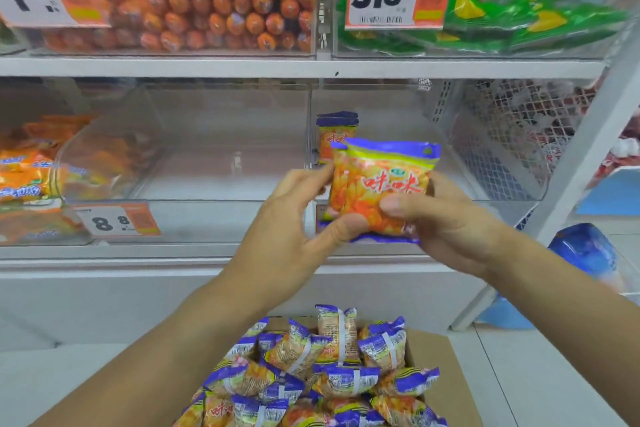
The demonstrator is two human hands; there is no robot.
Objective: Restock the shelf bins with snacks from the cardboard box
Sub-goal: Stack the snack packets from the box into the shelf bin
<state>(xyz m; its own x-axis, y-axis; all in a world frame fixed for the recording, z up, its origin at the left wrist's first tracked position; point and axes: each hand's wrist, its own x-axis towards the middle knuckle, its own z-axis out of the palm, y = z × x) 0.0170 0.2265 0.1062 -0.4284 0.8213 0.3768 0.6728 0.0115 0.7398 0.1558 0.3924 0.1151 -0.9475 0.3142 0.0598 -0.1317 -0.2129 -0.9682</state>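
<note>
- Both hands hold a small stack of snack packs [384, 184] upright, just in front of the lower-right clear bin [502, 156].
- The left hand [304, 215] pinches the stack's left edge: the thumb lies across the lower front and the fingers curl round behind.
- The right hand [446, 215] grips the right edge, thumb pressed on the front face and fingers hidden behind the packs.
- The stack looks like two or three packs pressed face to face; I cannot tell the exact count.
- The packs stand with their long axis vertical, purple top seal up and printed face toward the camera.
- The bin opening lies straight ahead of the hands and slightly up. One pack [336, 139] already stands upright inside, against the bin's left wall, just behind the held stack.
- The next move is probably a short forward push, setting the stack beside that pack with the same side up.
- Neither hand is clearly nearer the opening.
- The box [446, 374] sits below between the forearms, still heaped with packs, so restocking looks barely begun.
</note>
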